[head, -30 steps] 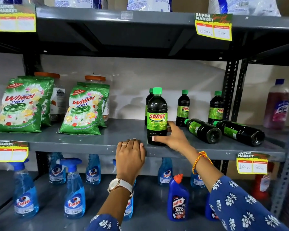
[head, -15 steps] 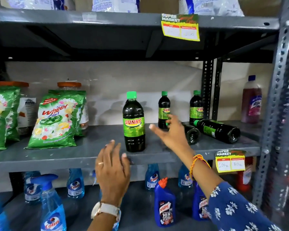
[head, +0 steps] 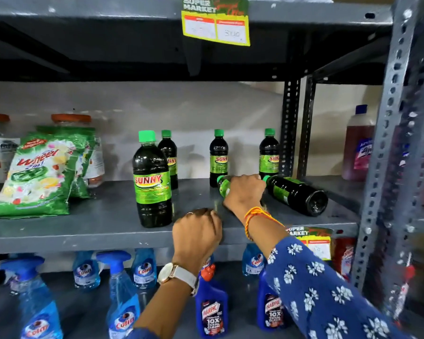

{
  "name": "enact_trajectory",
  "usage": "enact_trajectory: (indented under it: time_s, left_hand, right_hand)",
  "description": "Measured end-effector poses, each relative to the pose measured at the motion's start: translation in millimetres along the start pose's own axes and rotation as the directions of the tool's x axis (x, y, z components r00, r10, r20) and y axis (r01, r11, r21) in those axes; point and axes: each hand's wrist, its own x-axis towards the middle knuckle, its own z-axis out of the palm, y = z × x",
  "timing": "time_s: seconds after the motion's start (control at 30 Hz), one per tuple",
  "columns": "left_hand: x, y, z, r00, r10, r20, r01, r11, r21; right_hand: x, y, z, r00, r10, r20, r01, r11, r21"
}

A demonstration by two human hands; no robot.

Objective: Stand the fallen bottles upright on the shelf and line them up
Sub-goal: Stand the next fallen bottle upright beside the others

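On my feed, green Wheel detergent packets [head: 38, 173] lean at the left, with two orange-lidded jars [head: 70, 119] standing behind them against the pale wall. A yellow Super Market price tag [head: 216, 24] hangs from the upper ledge, a second one [head: 312, 242] sits lower right, and a blue-capped bottle of reddish liquid [head: 357, 143] stands in the next bay beyond the perforated grey upright [head: 387, 148]. Below I see blue Colin spray bottles [head: 119, 289] in a row and two dark blue Harpic bottles [head: 212, 304] with red caps to their right.
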Motion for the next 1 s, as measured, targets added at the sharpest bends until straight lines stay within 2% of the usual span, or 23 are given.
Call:
enact_trajectory:
  time_s: [0.07,0.17,0.37,0.43,0.6,0.73,0.8,0.87,1.0]
  left_hand:
    - [0.6,-0.6,1.6,0.999,-0.016,-0.033,0.016,1.0,0.008]
    - [0.8,0.3,0.8,0.998,-0.015,-0.061,0.016,1.0,0.011]
    - [1.4,-0.7,1.1,0.996,0.018,-0.087,-0.017,1.0,0.004]
    - [1.0,-1.9,2.3,0.995,0.027,-0.098,-0.027,1.0,0.008]
    - [-1.0,-1.5,3.0,0.996,0.034,-0.086,-0.036,0.999,-0.018]
    - [-1.1,-2.7,3.7,0.998,0.027,-0.055,-0.029,0.999,-0.025]
    - [-0.7,-2.9,3.5,0.999,0.031,-0.042,-0.032,0.999,-0.028]
    - [-0.5,-3.1,3.5,0.998,0.039,-0.04,-0.04,0.999,-0.023]
    - [-0.4,-3.7,4.7,0.999,0.027,-0.042,-0.027,1.0,-0.004]
  right_hand:
    - [-1.5,5.8,5.1,0.995,-0.026,-0.095,0.04,0.989,0.143]
    - [-1.8,10.6,9.7,0.98,0.019,-0.198,0.061,0.92,0.388]
    - [-3.3,0.8,25.6,0.973,0.092,-0.209,0.073,0.744,0.664]
    - [-3.5,-0.1,30.5,0.98,0.101,-0.171,0.051,0.703,0.71]
    - [-4.2,3.4,32.7,0.986,0.135,-0.096,-0.021,0.678,0.735]
    - [-2.6,4.9,33.0,0.978,0.165,-0.129,0.005,0.596,0.803]
    - [0.0,5.0,35.6,0.981,0.131,-0.14,0.041,0.571,0.82]
    - [2.5,4.8,38.9,0.993,0.087,-0.085,0.024,0.543,0.839]
    - [7.9,5.4,40.2,0.996,0.046,0.077,-0.087,0.318,0.944]
